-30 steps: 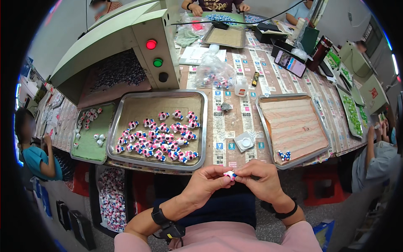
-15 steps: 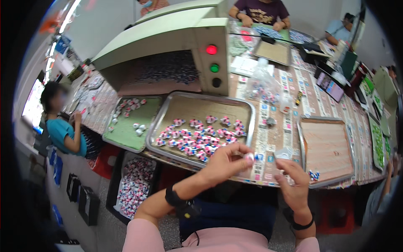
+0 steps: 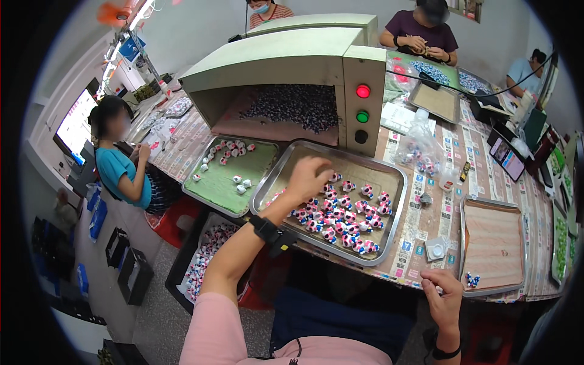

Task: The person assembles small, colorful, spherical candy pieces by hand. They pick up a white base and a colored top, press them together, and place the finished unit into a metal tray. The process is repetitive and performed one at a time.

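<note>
Seemingly well along — with many pink-white-blue figurines point(image 3: 344, 214) in the metal tray point(image 3: 380, 176), few white pieces point(image 3: 236, 179) left in the green-lined tray point(image 3: 220, 199) — reaching over figurines with left hand point(image 3: 309, 178), holding right hand point(image 3: 444, 298) by the table edge point(image 3: 412, 267), both with curled fingers, cannot tell whether clamped or empty

Workshop, with trays point(image 3: 371, 173) of figurines point(image 3: 342, 216)

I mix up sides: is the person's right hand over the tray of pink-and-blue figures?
No, the left hand is over that tray, while the right hand is near the front edge of the table.
</note>
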`<action>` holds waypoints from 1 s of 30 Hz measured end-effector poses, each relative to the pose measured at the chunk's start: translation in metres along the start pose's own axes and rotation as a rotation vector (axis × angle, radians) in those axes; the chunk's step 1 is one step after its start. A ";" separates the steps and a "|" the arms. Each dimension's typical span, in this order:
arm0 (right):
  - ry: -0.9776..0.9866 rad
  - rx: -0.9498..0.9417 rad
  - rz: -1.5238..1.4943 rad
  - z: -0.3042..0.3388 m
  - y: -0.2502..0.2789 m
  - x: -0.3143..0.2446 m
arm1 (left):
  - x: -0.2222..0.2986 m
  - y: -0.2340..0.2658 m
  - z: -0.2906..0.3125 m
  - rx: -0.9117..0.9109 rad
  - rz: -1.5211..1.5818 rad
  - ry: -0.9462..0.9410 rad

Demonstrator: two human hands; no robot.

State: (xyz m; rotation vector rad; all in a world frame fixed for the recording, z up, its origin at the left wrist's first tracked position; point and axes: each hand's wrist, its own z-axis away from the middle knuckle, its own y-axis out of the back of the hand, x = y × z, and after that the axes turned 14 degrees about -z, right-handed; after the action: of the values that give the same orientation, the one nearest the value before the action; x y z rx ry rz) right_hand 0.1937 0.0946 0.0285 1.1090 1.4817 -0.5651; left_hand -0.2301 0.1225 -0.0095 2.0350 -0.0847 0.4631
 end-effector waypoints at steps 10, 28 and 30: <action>-0.075 0.019 0.003 0.010 0.008 0.004 | -0.166 0.109 0.076 -0.073 -0.487 0.370; -0.080 -0.055 0.051 -0.002 -0.021 -0.012 | -0.299 0.102 0.060 0.110 -0.655 0.863; -0.073 -0.040 0.065 -0.002 -0.023 -0.010 | -0.282 0.104 0.049 0.101 -0.682 0.890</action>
State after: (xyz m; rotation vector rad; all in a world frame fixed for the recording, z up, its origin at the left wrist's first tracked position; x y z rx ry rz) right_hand 0.1721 0.0830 0.0330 1.0899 1.3838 -0.5231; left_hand -0.5030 -0.0087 -0.0447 1.6403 1.1408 0.8775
